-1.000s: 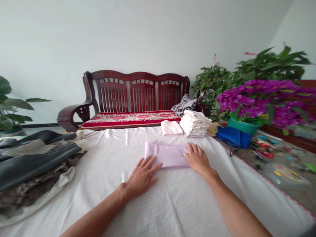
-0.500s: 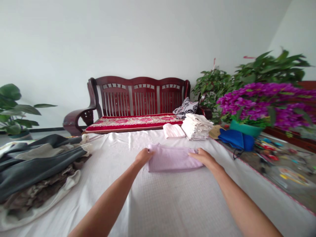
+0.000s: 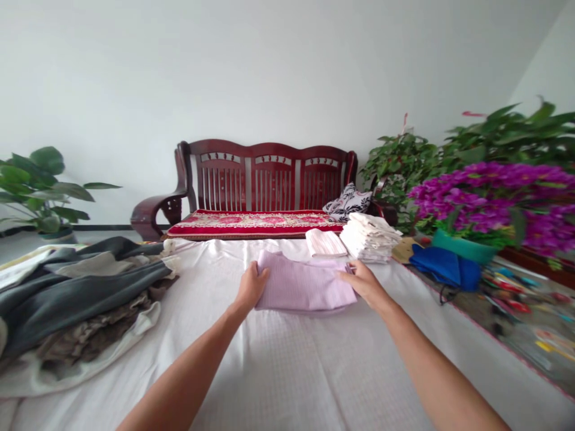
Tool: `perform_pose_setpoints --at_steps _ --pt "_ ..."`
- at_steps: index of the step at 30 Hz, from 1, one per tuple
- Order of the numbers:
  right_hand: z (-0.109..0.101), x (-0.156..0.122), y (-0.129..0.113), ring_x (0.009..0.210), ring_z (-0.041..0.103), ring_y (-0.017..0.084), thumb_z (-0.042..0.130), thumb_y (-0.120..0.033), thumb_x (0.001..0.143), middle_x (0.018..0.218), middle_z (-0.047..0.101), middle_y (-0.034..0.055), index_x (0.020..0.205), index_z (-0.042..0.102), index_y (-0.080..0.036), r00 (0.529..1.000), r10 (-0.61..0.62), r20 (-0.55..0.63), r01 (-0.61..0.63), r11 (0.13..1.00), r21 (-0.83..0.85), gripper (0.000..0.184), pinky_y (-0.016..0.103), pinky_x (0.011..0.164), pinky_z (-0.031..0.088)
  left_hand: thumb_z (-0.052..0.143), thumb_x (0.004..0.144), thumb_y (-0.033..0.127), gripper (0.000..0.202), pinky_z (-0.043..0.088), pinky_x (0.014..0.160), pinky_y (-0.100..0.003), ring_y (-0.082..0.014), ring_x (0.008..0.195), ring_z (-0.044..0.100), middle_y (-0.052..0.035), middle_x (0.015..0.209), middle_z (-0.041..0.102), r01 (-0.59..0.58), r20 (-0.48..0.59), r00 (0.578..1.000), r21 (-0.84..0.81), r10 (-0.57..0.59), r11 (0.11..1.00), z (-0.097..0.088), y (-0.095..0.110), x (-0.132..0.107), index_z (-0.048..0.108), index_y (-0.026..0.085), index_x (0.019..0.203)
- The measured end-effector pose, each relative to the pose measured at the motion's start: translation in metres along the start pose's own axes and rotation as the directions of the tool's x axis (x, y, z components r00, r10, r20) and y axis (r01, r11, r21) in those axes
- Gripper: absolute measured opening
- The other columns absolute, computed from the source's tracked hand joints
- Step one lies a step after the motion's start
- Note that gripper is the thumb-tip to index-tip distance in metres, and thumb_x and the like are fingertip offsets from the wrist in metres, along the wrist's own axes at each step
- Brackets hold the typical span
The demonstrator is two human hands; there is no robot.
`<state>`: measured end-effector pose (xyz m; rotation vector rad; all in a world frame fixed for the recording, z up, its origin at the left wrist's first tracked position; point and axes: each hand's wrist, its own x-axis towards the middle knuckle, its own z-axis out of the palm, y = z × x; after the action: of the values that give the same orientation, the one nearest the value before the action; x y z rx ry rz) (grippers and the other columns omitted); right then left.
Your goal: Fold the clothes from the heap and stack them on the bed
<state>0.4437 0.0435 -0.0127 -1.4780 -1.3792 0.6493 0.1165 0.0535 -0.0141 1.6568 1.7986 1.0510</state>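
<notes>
Cloth (image 3: 305, 286), flat earlier, seems lifted by left hand (image 3: 251, 287) and right hand (image 3: 366, 285).

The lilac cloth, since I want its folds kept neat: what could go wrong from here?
The left hand and right hand grip the lilac cloth only near its ends, so its folds might slip or sag in the middle. The uneven white stack stands just beyond the right hand; a careless bump could perhaps topple it.
</notes>
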Motion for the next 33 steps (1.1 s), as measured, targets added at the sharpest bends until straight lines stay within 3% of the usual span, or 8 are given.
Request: perform_pose_setpoints --at_steps 4,7,12,15,18,23,28,33 --pt "0.06 -0.002 -0.02 0.08 0.068 0.023 0.075 -0.052 0.07 0.088 0.071 0.0034 0.12 0.059 -0.019 0.99 -0.02 0.141 0.005 0.994 0.107 0.062 0.032 0.068 0.051 0.059 0.088 0.034 0.028 0.046 0.069 -0.029 -0.0218 0.08 0.067 -0.0045 0.088 0.071 -0.015 -0.086 0.996 -0.024 0.013 1.0 -0.057 -0.042 0.0 0.059 0.017 0.11" --pt "0.097 -0.004 -0.017 0.088 0.069 0.025 0.075 -0.043 0.071 0.093 0.073 0.0047 0.118 0.062 -0.022 0.985 -0.055 0.161 0.077 0.988 -0.136 0.053 0.035 0.078 0.052 0.062 0.085 0.031 0.042 0.049 0.072 -0.03 -0.0221 0.081 0.068 -0.0049 0.089 0.072 0.037 -0.092 0.995 0.094 -0.028 0.995 -0.077 -0.076 -0.007 0.056 0.016 0.124" --pt "0.106 -0.007 -0.001 0.103 0.068 0.028 0.064 -0.042 0.083 0.11 0.073 0.0129 0.116 0.066 -0.02 0.977 -0.188 0.105 0.215 0.864 -0.455 0.04 0.04 0.089 0.051 0.062 0.085 0.029 0.044 0.052 0.079 -0.034 -0.0176 0.078 0.066 -0.0081 0.111 0.069 -0.046 -0.158 0.984 0.22 0.082 0.974 -0.09 -0.11 -0.02 0.056 0.02 0.127" --pt "0.095 -0.017 -0.007 0.11 0.064 0.031 0.056 -0.039 0.089 0.116 0.071 0.0156 0.118 0.067 -0.018 0.906 -0.418 0.069 0.387 0.749 -0.538 0.037 0.044 0.096 0.048 0.059 0.087 0.031 0.025 0.053 0.076 -0.033 -0.0148 0.071 0.063 -0.0057 0.106 0.068 -0.167 -0.113 0.975 0.187 0.19 0.968 -0.102 -0.115 -0.031 0.062 0.021 0.109" --pt "0.094 -0.038 -0.029 0.107 0.063 0.028 0.057 -0.031 0.09 0.111 0.073 0.0108 0.107 0.071 -0.021 0.773 -0.607 0.187 0.608 0.622 -0.493 0.024 0.043 0.096 0.047 0.055 0.09 0.033 0.015 0.052 0.072 -0.03 -0.0143 0.071 0.063 -0.0031 0.096 0.067 -0.258 -0.051 0.962 0.134 0.266 0.957 -0.111 -0.118 -0.05 0.063 0.021 0.094" --pt "0.109 -0.073 -0.057 0.1 0.063 0.023 0.074 -0.026 0.083 0.097 0.075 0.0019 0.091 0.071 -0.025 0.588 -0.689 0.424 0.808 0.518 -0.28 0.009 0.039 0.095 0.045 0.057 0.086 0.028 0.013 0.051 0.07 -0.029 -0.0154 0.077 0.065 -0.0015 0.097 0.063 -0.308 0.033 0.951 0.222 0.308 0.925 -0.113 -0.117 -0.079 0.059 0.022 0.097" --pt "0.119 -0.074 -0.048 0.092 0.063 0.022 0.072 -0.022 0.086 0.09 0.073 0.0013 0.085 0.07 -0.025 0.599 -0.668 0.441 0.801 0.51 -0.314 0.003 0.036 0.086 0.047 0.059 0.082 0.019 0.024 0.051 0.078 -0.029 -0.0182 0.091 0.066 -0.0026 0.106 0.062 -0.353 0.138 0.936 0.377 0.325 0.856 -0.107 -0.1 -0.092 0.058 0.025 0.105" --pt "0.124 -0.068 -0.037 0.085 0.064 0.02 0.062 -0.019 0.091 0.082 0.071 0.0017 0.08 0.068 -0.024 0.637 -0.66 0.399 0.771 0.557 -0.309 0.014 0.034 0.08 0.048 0.052 0.086 0.012 0.024 0.049 0.084 -0.029 -0.0184 0.097 0.064 -0.0033 0.107 0.064 -0.363 0.167 0.932 0.452 0.322 0.815 -0.105 -0.092 -0.093 0.059 0.025 0.106"
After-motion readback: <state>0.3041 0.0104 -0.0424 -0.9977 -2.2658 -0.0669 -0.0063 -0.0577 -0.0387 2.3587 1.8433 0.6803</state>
